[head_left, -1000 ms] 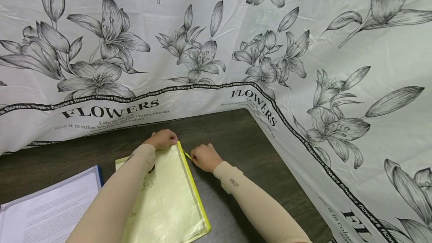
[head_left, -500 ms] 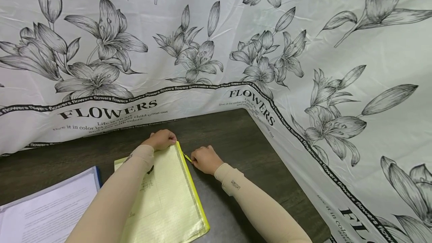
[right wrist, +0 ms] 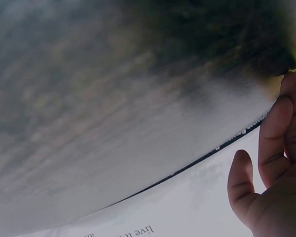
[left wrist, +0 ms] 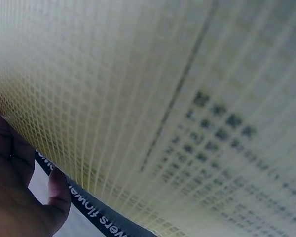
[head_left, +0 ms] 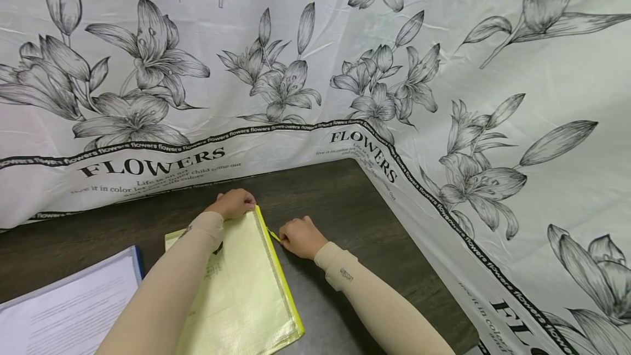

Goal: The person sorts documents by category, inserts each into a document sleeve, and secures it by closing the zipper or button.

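Note:
A yellow translucent mesh zipper pouch lies on the dark table, with printed paper showing through it. My left hand pinches its far edge near the far right corner, thumb and fingers around the edge. In the left wrist view, the mesh fills most of the frame above the left hand. Along the pouch's right side runs a bright yellow zipper edge. Close to its far end, my right hand pinches the yellow zipper pull. The right wrist view shows the right hand's curled fingers.
Left of the pouch lies a clear, blue-edged document folder with a printed sheet inside. A white flower-printed curtain hangs along the table's back and right edges. The dark wood-look table extends to the right of the pouch.
My right hand has moved slightly toward me with the zipper pull, along the pouch's right side. The left hand keeps its pinch on the corner. The head view has shifted a little.

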`<state>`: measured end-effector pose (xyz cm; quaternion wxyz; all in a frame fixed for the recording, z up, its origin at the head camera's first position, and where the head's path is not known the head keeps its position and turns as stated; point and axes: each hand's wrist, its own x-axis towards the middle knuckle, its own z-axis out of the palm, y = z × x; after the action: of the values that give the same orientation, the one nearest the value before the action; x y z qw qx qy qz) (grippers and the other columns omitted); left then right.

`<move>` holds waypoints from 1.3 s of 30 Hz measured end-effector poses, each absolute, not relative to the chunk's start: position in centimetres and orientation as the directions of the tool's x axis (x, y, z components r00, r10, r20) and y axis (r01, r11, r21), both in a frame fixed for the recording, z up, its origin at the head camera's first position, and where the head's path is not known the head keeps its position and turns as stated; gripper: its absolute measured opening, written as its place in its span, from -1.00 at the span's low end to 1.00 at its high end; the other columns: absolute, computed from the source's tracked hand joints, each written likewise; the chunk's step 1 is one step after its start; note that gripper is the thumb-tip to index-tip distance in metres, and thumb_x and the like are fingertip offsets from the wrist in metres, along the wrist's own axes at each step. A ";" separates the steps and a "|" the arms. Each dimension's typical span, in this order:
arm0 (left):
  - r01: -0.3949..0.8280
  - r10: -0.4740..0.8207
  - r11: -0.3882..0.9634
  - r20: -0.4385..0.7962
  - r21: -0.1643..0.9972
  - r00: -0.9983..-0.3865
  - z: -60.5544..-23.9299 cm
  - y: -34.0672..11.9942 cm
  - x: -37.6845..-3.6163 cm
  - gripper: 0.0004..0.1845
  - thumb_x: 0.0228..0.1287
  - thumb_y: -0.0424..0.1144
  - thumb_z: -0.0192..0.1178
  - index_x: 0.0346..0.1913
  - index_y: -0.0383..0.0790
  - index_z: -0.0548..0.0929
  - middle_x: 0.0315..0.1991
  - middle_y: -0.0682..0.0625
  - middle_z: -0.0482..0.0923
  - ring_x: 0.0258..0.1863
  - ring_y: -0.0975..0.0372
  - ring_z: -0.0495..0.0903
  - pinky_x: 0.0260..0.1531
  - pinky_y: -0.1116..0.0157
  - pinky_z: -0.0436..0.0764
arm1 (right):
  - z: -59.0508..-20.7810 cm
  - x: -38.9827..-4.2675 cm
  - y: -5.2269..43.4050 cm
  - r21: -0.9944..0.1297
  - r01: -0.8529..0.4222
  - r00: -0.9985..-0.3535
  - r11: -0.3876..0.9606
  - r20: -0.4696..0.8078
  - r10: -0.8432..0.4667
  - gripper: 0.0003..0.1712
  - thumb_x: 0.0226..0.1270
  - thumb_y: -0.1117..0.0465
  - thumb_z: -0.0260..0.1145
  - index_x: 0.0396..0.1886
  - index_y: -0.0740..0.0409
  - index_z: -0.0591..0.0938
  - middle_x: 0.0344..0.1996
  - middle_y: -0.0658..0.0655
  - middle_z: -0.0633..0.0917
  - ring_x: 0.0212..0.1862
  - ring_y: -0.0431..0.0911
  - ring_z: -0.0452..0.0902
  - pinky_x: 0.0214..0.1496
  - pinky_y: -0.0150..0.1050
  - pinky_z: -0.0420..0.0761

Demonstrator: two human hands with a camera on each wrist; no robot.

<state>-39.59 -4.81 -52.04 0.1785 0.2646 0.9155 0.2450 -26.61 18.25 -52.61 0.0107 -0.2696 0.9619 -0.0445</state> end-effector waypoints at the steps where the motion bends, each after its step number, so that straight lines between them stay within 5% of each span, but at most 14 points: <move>1: 0.395 0.571 0.739 -0.197 0.545 -0.797 -52.1 -4.8 -39.6 -0.81 0.53 -0.20 0.14 -0.10 -0.08 0.76 -0.15 0.03 0.69 -0.31 0.18 0.52 -0.02 -0.09 0.30 | -52.5 -26.5 18.3 -0.096 -0.516 -0.855 0.851 -0.003 -0.519 -0.76 0.41 0.12 0.40 -0.50 -0.18 0.64 -0.56 -0.21 0.60 -0.50 -0.30 0.37 -0.27 -0.25 0.19; 16: 0.398 0.569 0.727 -0.166 0.559 -0.806 -52.0 -4.9 -39.5 -0.82 0.52 -0.23 0.15 -0.10 -0.11 0.78 -0.17 0.02 0.70 -0.32 0.17 0.52 -0.02 -0.12 0.29 | -51.7 -24.2 18.5 -0.154 -0.524 -0.843 0.838 -0.047 -0.536 -0.53 0.44 0.19 0.36 -0.68 -0.11 0.40 -0.73 -0.17 0.37 -0.59 -0.27 0.18 -0.24 -0.22 0.05; 23: 0.412 0.563 0.732 -0.143 0.542 -0.814 -51.6 -4.3 -39.5 -0.80 0.51 -0.23 0.16 -0.01 -0.13 0.77 -0.04 -0.04 0.71 -0.17 0.11 0.60 0.01 -0.15 0.32 | -51.1 -22.6 19.2 -0.166 -0.540 -0.823 0.825 -0.102 -0.559 -0.48 0.42 0.25 0.35 -0.68 -0.10 0.32 -0.75 -0.15 0.27 -0.60 -0.27 0.10 -0.22 -0.21 0.06; 28: 0.413 0.563 0.730 -0.136 0.545 -0.815 -51.9 -4.6 -39.7 -0.81 0.52 -0.22 0.15 -0.06 -0.11 0.77 -0.10 -0.01 0.70 -0.24 0.15 0.56 -0.01 -0.13 0.32 | -50.4 -21.3 19.1 -0.175 -0.533 -0.807 0.828 -0.187 -0.560 -0.52 0.42 0.28 0.32 -0.67 -0.09 0.36 -0.77 -0.14 0.32 -0.64 -0.30 0.20 0.15 -0.04 0.43; 31: 0.414 0.563 0.726 -0.130 0.549 -0.816 -51.9 -4.6 -39.7 -0.81 0.52 -0.22 0.15 -0.06 -0.10 0.77 -0.11 0.01 0.70 -0.27 0.18 0.54 -0.02 -0.11 0.31 | -49.9 -20.4 19.1 -0.162 -0.535 -0.797 0.829 -0.229 -0.559 -0.56 0.41 0.28 0.34 -0.65 -0.10 0.41 -0.75 -0.16 0.38 -0.63 -0.31 0.25 0.27 0.10 0.43; 35: 0.416 0.564 0.722 -0.120 0.553 -0.817 -51.8 -4.6 -39.7 -0.81 0.52 -0.22 0.15 -0.05 -0.11 0.77 -0.09 -0.01 0.71 -0.28 0.17 0.54 -0.02 -0.10 0.31 | -49.3 -19.2 19.2 -0.145 -0.550 -0.775 0.823 -0.279 -0.567 -0.56 0.37 0.29 0.36 -0.66 -0.12 0.43 -0.75 -0.17 0.38 -0.63 -0.31 0.23 0.14 -0.03 0.42; 39: 0.418 0.557 0.728 -0.114 0.544 -0.822 -51.7 -4.6 -39.7 -0.80 0.52 -0.23 0.15 -0.02 -0.12 0.77 -0.05 -0.04 0.71 -0.21 0.13 0.57 -0.01 -0.12 0.32 | -49.2 -18.2 19.3 -0.153 -0.560 -0.753 0.814 -0.316 -0.577 -0.50 0.32 0.33 0.37 -0.73 -0.11 0.39 -0.79 -0.15 0.33 -0.66 -0.30 0.19 0.30 0.09 0.40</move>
<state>-39.72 -4.57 -51.73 0.1359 0.2652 0.9195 0.2564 -18.19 19.34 -49.23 0.1770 -0.3039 0.9358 -0.0245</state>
